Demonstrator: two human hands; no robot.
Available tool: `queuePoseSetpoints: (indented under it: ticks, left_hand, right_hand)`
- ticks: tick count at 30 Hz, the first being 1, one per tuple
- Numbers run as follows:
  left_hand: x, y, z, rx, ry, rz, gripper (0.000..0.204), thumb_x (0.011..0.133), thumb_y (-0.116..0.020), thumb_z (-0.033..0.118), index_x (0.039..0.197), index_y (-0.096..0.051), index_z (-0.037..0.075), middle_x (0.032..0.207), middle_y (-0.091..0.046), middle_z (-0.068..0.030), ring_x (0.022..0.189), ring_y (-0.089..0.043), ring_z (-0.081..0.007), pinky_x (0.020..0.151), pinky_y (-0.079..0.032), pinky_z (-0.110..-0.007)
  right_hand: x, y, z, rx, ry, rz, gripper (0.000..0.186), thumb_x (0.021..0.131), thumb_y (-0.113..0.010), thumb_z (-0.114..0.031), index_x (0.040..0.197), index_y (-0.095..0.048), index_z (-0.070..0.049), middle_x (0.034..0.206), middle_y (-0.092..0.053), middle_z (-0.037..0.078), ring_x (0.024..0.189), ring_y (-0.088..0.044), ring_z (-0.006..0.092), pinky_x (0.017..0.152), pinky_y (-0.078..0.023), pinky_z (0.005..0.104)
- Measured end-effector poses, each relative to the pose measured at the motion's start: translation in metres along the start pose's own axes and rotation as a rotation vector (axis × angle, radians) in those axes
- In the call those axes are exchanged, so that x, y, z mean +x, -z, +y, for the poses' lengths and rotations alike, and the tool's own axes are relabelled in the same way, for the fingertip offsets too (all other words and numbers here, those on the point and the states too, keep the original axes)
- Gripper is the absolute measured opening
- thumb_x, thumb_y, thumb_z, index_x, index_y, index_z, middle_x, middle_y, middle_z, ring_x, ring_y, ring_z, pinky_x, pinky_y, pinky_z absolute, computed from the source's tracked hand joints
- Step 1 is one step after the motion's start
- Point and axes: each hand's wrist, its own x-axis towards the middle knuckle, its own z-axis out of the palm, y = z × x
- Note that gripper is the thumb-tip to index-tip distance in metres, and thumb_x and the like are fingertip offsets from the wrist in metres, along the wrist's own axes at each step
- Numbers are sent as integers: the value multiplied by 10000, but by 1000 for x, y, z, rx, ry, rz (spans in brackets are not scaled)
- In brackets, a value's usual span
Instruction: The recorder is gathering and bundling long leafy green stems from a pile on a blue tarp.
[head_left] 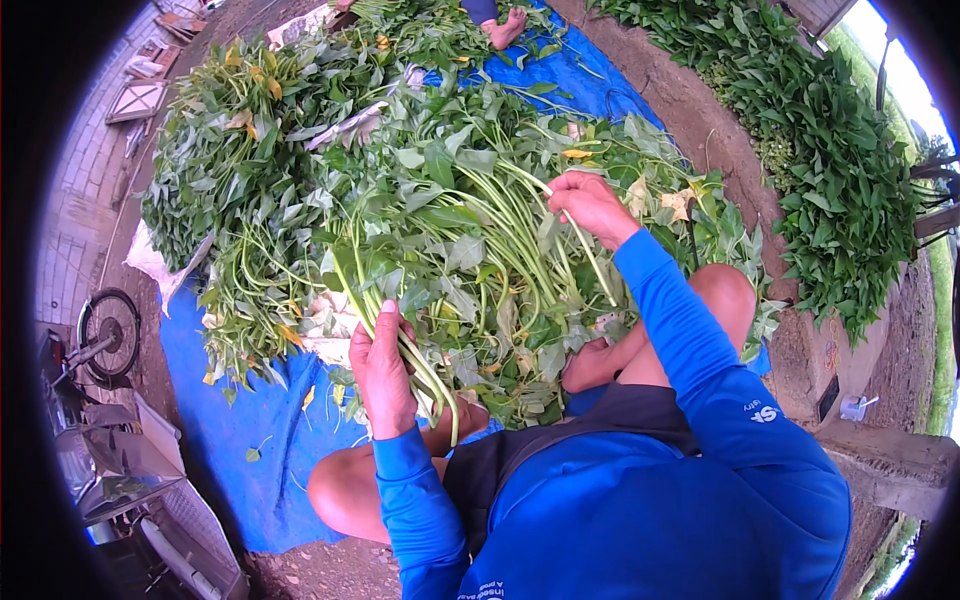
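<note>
My left hand (384, 365) is closed around a small bunch of long green leafy stems (428, 378), their cut ends pointing down toward my lap. To the right, my right hand (592, 205) pinches a single pale green stem (590, 255), which hangs down past my fingers while its other end runs back into the leaves. Between and beyond my hands lies a broad heap of leafy greens (500, 235), its long stems fanned toward me. The leaves look like water spinach. A few yellowed leaves (577, 154) show among the green ones.
A blue tarp (260, 430) lies under the heap. At the far left of the heap is a thick pile of bundled greens (215, 150); more greens (830, 170) line the right side. Another person's foot (506, 29) rests at the top. A wheeled vehicle (107, 338) stands left.
</note>
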Motion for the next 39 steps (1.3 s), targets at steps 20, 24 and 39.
queuePoseSetpoints:
  ticks: [20,24,39]
  left_hand:
    - [-19,-12,3,-58,-17,-85,165,1008,-741,249,955,-662,113,743,-635,10,619,-554,-66,562,-422,-226]
    - [-24,-19,-5,-29,-19,-111,117,991,-767,195,991,-681,114,778,-629,45,666,-545,-48,593,-416,-220]
    - [-24,-41,-40,-12,-14,-277,154,1023,-731,204,1051,-765,57,849,-684,37,759,-568,-44,691,-447,-236]
  right_hand:
    - [-104,-6,-30,283,89,-194,284,974,-772,-212,1221,-718,-83,1035,-747,-9,879,-666,54,709,-519,239]
    - [-122,-37,-25,413,76,-246,255,1006,-746,-187,1240,-709,-96,1039,-737,-18,873,-689,73,729,-537,232]
    - [-124,-82,-73,-283,959,-1,298,941,-676,-71,1227,-711,3,1138,-733,127,951,-705,284,820,-564,384]
